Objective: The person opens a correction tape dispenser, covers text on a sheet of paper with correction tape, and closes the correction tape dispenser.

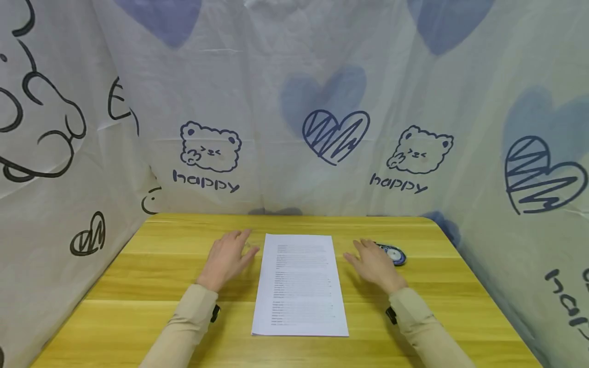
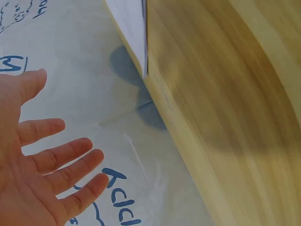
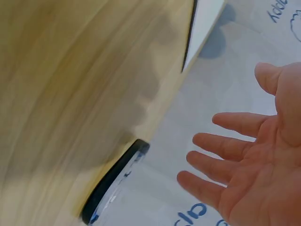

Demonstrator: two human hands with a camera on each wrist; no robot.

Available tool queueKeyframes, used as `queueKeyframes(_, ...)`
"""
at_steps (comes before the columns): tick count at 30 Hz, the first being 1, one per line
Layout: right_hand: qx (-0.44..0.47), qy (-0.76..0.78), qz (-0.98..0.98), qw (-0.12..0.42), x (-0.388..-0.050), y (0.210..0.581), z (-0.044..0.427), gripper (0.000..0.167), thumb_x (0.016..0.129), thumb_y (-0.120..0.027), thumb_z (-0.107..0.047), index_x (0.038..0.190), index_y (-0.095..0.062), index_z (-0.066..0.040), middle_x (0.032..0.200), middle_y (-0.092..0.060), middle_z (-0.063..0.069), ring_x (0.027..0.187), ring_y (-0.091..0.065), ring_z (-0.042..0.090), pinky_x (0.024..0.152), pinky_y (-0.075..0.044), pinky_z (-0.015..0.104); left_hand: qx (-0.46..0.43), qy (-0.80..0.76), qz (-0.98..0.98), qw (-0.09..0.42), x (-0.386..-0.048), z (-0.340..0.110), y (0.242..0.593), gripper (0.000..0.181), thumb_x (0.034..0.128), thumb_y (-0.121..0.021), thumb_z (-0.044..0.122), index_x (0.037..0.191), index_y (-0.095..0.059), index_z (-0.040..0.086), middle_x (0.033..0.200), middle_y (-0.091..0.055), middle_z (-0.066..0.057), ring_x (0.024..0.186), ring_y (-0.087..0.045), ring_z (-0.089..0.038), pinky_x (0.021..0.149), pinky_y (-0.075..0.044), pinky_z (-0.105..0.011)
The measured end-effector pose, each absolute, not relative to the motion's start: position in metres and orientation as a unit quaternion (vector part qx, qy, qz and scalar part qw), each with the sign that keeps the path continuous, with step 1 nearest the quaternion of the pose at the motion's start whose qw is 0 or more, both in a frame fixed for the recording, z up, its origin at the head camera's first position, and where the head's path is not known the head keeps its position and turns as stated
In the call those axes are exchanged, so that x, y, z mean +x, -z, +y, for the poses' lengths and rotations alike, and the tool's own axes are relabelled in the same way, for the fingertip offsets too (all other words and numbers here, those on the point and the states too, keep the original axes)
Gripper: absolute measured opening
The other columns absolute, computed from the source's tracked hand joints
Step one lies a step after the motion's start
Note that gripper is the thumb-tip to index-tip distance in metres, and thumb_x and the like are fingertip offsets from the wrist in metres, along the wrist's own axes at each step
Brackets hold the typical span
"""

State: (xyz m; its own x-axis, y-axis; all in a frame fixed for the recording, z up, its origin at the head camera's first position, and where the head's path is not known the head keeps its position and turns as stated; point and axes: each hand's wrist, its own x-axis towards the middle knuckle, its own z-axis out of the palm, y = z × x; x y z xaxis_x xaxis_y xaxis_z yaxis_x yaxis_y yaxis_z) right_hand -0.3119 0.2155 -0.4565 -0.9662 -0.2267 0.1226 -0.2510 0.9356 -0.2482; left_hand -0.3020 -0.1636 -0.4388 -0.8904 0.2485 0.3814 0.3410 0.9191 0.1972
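Note:
A white stack of printed paper [image 1: 301, 286] lies flat at the middle of the wooden table, its long sides running away from me. To its left my left hand [image 1: 227, 258] hovers with spread, relaxed fingers; in the left wrist view that hand [image 2: 51, 165] has an empty palm. On the other side, my right hand [image 1: 375, 263] is held loosely open, holding nothing. Just beyond it sits a dark blue rounded case with a white disc, resembling a correction tape [image 1: 394, 254], partly hidden by the hand. The right wrist view shows this correction tape [image 3: 115, 183] apart from the fingers.
The wooden table [image 1: 152, 286] reaches back to a pale cloth curtain [image 1: 276, 168] printed with bears, hearts and lettering. Cloth also hangs along the left and right sides. A faint clear thing near the left fingertips is too indistinct to identify.

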Motion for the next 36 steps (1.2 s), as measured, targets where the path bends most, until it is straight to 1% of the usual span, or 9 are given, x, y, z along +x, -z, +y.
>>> queueKeyframes(5, 0.119, -0.144, -0.981, 0.042, -0.321, 0.457, 0.222, 0.063, 0.102, -0.048, -0.043, 0.141, -0.047, 0.006, 0.141, -0.05, 0.029, 0.13, -0.047, 0.046, 0.106, -0.04, 0.059, -0.166, 0.132, -0.958, 0.194, -0.307, -0.164, 0.44, 0.055, 0.0963, -0.061, 0.039, 0.138, -0.053, 0.003, 0.124, -0.063, -0.024, 0.109, -0.063, -0.041, 0.088, -0.054, -0.053)
queueKeyframes(11, 0.121, -0.151, -0.98, 0.044, -0.329, 0.456, 0.229, 0.058, 0.1, -0.055, -0.036, 0.137, -0.049, 0.009, 0.137, -0.053, 0.029, 0.126, -0.05, 0.046, 0.105, -0.042, 0.057, -0.189, 0.13, -0.948, 0.22, -0.311, -0.162, 0.443, 0.049, 0.0937, -0.066, 0.033, 0.131, -0.058, 0.003, 0.116, -0.068, -0.022, 0.095, -0.067, -0.038, 0.075, -0.057, -0.049)
queueKeyframes(15, 0.113, -0.158, -0.98, 0.036, -0.334, 0.458, 0.236, 0.057, 0.099, -0.058, -0.03, 0.138, -0.048, 0.009, 0.14, -0.049, 0.031, 0.128, -0.047, 0.048, 0.107, -0.039, 0.059, -0.191, 0.133, -0.949, 0.212, -0.313, -0.16, 0.448, 0.043, 0.0931, -0.067, 0.032, 0.125, -0.062, 0.003, 0.12, -0.067, -0.021, 0.099, -0.067, -0.038, 0.077, -0.057, -0.049)
queueKeyframes(18, 0.11, -0.159, -0.981, 0.033, -0.337, 0.46, 0.242, 0.058, 0.098, -0.059, -0.028, 0.14, -0.045, 0.009, 0.143, -0.044, 0.033, 0.13, -0.044, 0.049, 0.107, -0.038, 0.06, -0.189, 0.136, -0.952, 0.2, -0.314, -0.158, 0.451, 0.042, 0.0936, -0.066, 0.032, 0.124, -0.064, 0.003, 0.124, -0.066, -0.02, 0.106, -0.065, -0.039, 0.083, -0.056, -0.051)
queueKeyframes(21, 0.105, -0.156, -0.982, 0.033, -0.338, 0.46, 0.247, 0.058, 0.098, -0.06, -0.029, 0.142, -0.045, 0.006, 0.144, -0.042, 0.033, 0.129, -0.044, 0.051, 0.104, -0.04, 0.061, -0.187, 0.136, -0.952, 0.199, -0.314, -0.157, 0.452, 0.04, 0.0939, -0.066, 0.032, 0.123, -0.065, 0.005, 0.122, -0.067, -0.019, 0.105, -0.066, -0.038, 0.083, -0.056, -0.05)
queueKeyframes(27, 0.091, -0.132, -0.987, 0.024, -0.343, 0.459, 0.255, 0.059, 0.097, -0.061, -0.031, 0.142, -0.046, 0.004, 0.142, -0.048, 0.03, 0.126, -0.049, 0.049, 0.1, -0.042, 0.063, -0.189, 0.127, -0.954, 0.195, -0.315, -0.156, 0.451, 0.038, 0.0923, -0.068, 0.032, 0.119, -0.067, 0.005, 0.119, -0.069, -0.016, 0.103, -0.067, -0.036, 0.082, -0.056, -0.05)
queueKeyframes(31, 0.07, -0.118, -0.991, 0.008, -0.345, 0.46, 0.261, 0.063, 0.095, -0.062, -0.034, 0.144, -0.045, 0.002, 0.142, -0.049, 0.028, 0.126, -0.047, 0.051, 0.101, -0.031, 0.075, -0.19, 0.128, -0.955, 0.189, -0.315, -0.154, 0.451, 0.038, 0.0925, -0.067, 0.033, 0.119, -0.068, 0.006, 0.118, -0.07, -0.015, 0.102, -0.068, -0.035, 0.082, -0.057, -0.049)
queueKeyframes(33, 0.061, -0.122, -0.991, -0.003, -0.345, 0.461, 0.263, 0.064, 0.094, -0.064, -0.035, 0.145, -0.044, -0.001, 0.144, -0.047, 0.028, 0.129, -0.043, 0.052, 0.101, -0.022, 0.08, -0.187, 0.131, -0.955, 0.188, -0.315, -0.154, 0.451, 0.037, 0.0928, -0.067, 0.032, 0.118, -0.068, 0.006, 0.117, -0.07, -0.015, 0.101, -0.068, -0.035, 0.081, -0.057, -0.048)
queueKeyframes(36, 0.057, -0.129, -0.99, -0.021, -0.344, 0.462, 0.264, 0.067, 0.093, -0.065, -0.036, 0.147, -0.042, -0.003, 0.145, -0.043, 0.029, 0.131, -0.037, 0.055, 0.1, -0.016, 0.083, -0.18, 0.132, -0.957, 0.187, -0.316, -0.155, 0.45, 0.036, 0.093, -0.067, 0.032, 0.118, -0.069, 0.006, 0.117, -0.07, -0.015, 0.1, -0.069, -0.035, 0.08, -0.057, -0.048)
